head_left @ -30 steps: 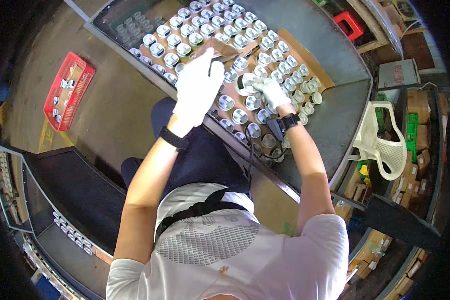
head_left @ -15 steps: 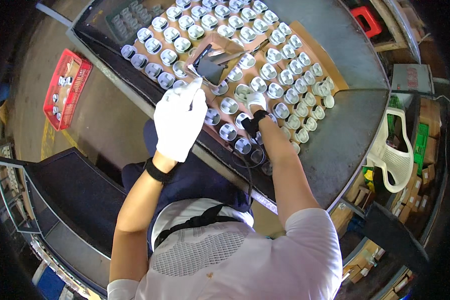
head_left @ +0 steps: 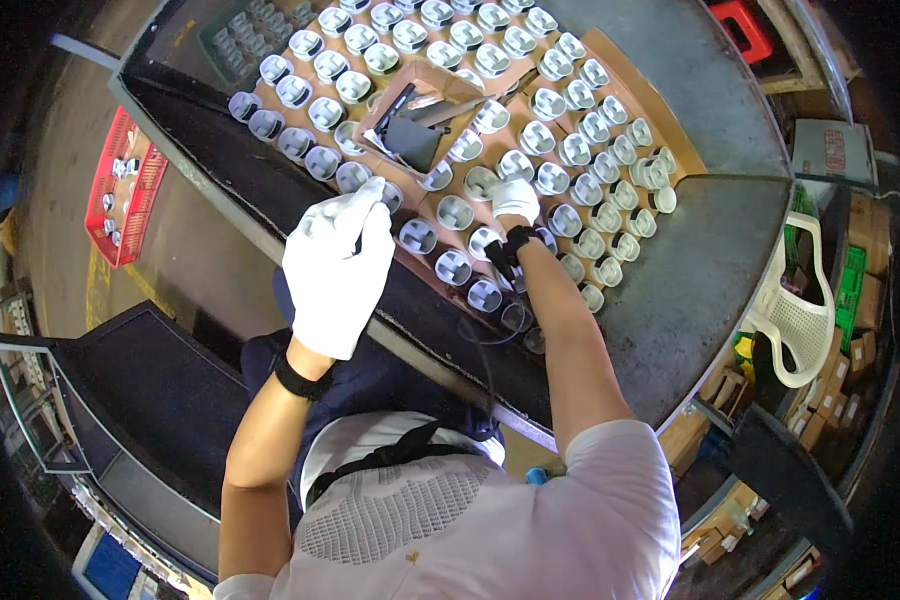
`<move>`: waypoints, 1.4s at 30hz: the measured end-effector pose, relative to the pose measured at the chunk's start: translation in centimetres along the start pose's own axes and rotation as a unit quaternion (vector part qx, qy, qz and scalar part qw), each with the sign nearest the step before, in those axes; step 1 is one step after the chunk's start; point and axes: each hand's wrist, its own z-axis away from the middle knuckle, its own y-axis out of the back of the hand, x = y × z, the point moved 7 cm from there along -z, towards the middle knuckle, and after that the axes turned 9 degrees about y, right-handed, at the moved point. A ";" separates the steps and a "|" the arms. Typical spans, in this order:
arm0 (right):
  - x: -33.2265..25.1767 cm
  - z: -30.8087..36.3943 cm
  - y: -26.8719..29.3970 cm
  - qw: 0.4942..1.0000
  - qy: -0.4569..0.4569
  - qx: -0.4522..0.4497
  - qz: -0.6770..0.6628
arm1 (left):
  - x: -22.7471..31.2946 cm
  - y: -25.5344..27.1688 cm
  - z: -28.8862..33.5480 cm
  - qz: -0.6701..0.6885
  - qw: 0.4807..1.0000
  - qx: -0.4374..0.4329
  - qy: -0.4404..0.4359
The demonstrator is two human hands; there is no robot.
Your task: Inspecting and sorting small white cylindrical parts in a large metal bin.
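Observation:
My left hand (head_left: 338,270), in a white glove, is raised over the near edge of the metal table, its fingertips pinched against the thumb. Whatever it may hold is too small to make out. My right hand (head_left: 515,202), gloved too, reaches down among the rows of silver pistons. Its curled fingers are at the right rim of one piston (head_left: 479,183), and the palm hides their tips. Other pistons (head_left: 455,212) stand in rows on brown cardboard around it. Just beyond the hands lies a small cardboard tray (head_left: 432,78) with a dark flat block (head_left: 410,143) and thin tools inside.
The table's dark metal surface (head_left: 680,270) extends on the right. A red crate (head_left: 150,185) with more pistons is on the floor at left. A white plastic chair (head_left: 805,310) stands at right, near cardboard boxes. A thin cable (head_left: 490,365) hangs over the table's near edge.
My left hand has drawn down and slightly left, its fingers curling in toward the thumb. My right hand remains at the same piston. The view has shifted slightly.

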 end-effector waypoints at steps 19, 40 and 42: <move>-0.7 -2.4 4.4 0.998 0.054 0.010 -0.032 | -0.5 -0.1 0.6 -0.007 1.000 -0.004 0.019; -4.9 13.9 25.0 0.866 0.352 0.134 -0.329 | -0.7 0.0 0.7 0.073 0.997 0.006 -0.014; -3.6 14.0 25.3 0.886 0.343 0.131 -0.284 | -0.1 0.0 0.5 0.073 0.997 -0.011 -0.023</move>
